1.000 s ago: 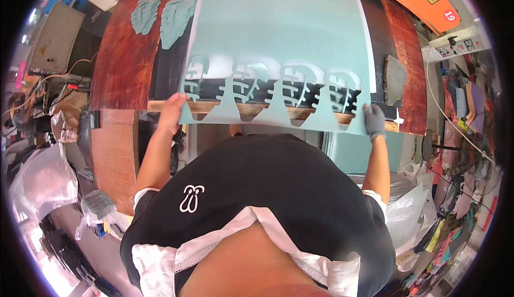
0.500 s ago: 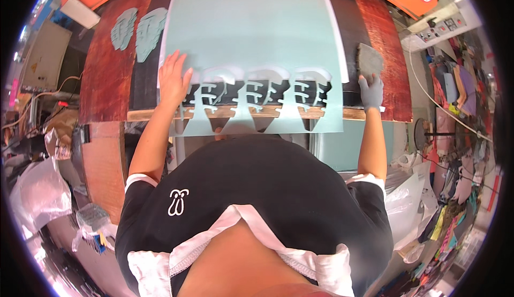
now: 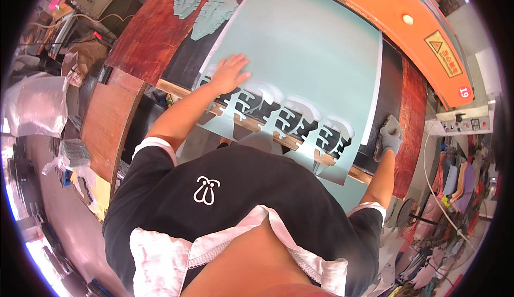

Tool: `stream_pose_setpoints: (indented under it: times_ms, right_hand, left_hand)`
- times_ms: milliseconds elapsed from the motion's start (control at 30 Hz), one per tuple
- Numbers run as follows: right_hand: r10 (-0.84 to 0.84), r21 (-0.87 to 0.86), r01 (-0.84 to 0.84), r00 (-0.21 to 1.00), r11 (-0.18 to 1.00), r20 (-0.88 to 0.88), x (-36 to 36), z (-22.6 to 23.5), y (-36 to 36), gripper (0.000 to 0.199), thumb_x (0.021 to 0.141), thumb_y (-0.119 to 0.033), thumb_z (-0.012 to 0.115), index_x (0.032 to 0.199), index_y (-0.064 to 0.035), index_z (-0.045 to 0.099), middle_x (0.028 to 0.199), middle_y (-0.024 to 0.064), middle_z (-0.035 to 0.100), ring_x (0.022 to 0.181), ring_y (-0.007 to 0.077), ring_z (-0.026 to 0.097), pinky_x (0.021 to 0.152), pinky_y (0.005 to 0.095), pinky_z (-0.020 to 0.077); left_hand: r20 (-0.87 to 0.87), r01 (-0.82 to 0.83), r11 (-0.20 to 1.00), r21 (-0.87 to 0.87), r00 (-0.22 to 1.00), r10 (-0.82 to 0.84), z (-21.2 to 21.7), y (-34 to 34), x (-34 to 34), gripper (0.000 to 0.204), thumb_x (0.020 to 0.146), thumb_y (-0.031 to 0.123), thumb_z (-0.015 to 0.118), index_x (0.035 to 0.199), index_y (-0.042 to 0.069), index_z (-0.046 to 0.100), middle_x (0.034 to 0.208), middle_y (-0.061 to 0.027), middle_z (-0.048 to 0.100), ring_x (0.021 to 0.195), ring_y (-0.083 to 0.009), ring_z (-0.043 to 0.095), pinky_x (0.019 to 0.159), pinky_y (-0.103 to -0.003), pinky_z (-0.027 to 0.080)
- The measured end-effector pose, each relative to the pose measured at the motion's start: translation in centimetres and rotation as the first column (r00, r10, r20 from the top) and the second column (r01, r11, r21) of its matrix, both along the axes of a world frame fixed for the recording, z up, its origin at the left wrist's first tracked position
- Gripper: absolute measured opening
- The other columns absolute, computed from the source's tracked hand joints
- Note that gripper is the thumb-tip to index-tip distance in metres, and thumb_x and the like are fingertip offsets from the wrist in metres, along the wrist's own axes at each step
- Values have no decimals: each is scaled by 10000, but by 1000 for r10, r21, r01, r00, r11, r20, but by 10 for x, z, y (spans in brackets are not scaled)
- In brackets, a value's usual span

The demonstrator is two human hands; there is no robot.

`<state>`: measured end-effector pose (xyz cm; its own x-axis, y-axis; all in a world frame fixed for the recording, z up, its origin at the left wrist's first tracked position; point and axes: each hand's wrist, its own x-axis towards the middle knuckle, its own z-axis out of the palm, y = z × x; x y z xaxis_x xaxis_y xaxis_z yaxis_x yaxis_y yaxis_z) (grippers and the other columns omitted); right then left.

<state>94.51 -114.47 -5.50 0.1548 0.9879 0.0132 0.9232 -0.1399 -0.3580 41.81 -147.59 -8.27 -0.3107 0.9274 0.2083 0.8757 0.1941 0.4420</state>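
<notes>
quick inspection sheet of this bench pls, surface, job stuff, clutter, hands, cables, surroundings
surface: dark mat on a reddish-brown wooden bench.
job's things: large pale green sheet lies flat, its near edge cut into a row of shaped openings; two pale green cut-out pieces lie at the far left.
clutter: clear plastic bags left of the bench.
grippers: bare left hand flat on the sheet; grey-gloved right hand at the sheet's right edge, grip unclear.
cables: pale cord hanging at right.
surroundings: orange machine housing behind; grey control box at right.
</notes>
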Motion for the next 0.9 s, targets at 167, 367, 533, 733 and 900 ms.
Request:
stream_pose_setpoints:
  times_ms: [167, 367, 533, 733, 900]
  right_hand:
    - [-46, -101, -44, 662, 994, -748, -9, 19, -8, 777, 711, -319, 709, 1338, 12, 391, 1123, 118, 585, 1038, 231, 542, 894, 336, 431]
    - [362, 184, -345, 572, 920, -736, -157, 82, -94, 707, 769, -153, 673, 1355, 22, 319, 1212, 114, 497, 1016, 193, 528, 850, 301, 440]
    - [416, 145, -524, 446, 839, -792, -339, 70, -153, 795, 729, -298, 710, 1339, 52, 341, 1257, 174, 477, 1129, 256, 484, 936, 352, 405]
    - [517, 134, -562, 605, 816, -605, -498, 54, -189, 792, 661, -382, 707, 1302, 3, 445, 1238, 197, 504, 1048, 276, 553, 893, 330, 441]
    - [504, 19, -505, 858, 863, -102, -541, 38, -207, 788, 672, -450, 632, 1323, -56, 427, 1395, 218, 347, 1160, 374, 484, 971, 403, 405]
  left_hand:
    - [-216, -164, 986, 28, 962, 166, -5, -58, -38, 381, 896, 282, 504, 1222, 88, 539, 1372, -88, 431, 1302, -283, 343, 1053, -509, 248]
    - [-80, -21, 971, 239, 996, 41, -33, -71, -64, 291, 890, 210, 512, 1127, 66, 599, 1304, -77, 507, 1254, -279, 405, 1030, -486, 290]
    - [15, 68, 961, 268, 997, -75, -34, -72, -79, 266, 870, 162, 523, 1103, 62, 605, 1271, -78, 532, 1233, -278, 423, 1019, -476, 304]
    - [90, 76, 954, 289, 990, -106, -35, -74, -79, 271, 885, 147, 498, 1120, 49, 593, 1281, -85, 524, 1243, -280, 408, 1003, -442, 321]
    - [132, 73, 955, 286, 985, -115, -34, -73, -80, 273, 876, 141, 499, 1116, 54, 595, 1285, -81, 524, 1241, -282, 409, 1007, -441, 312]
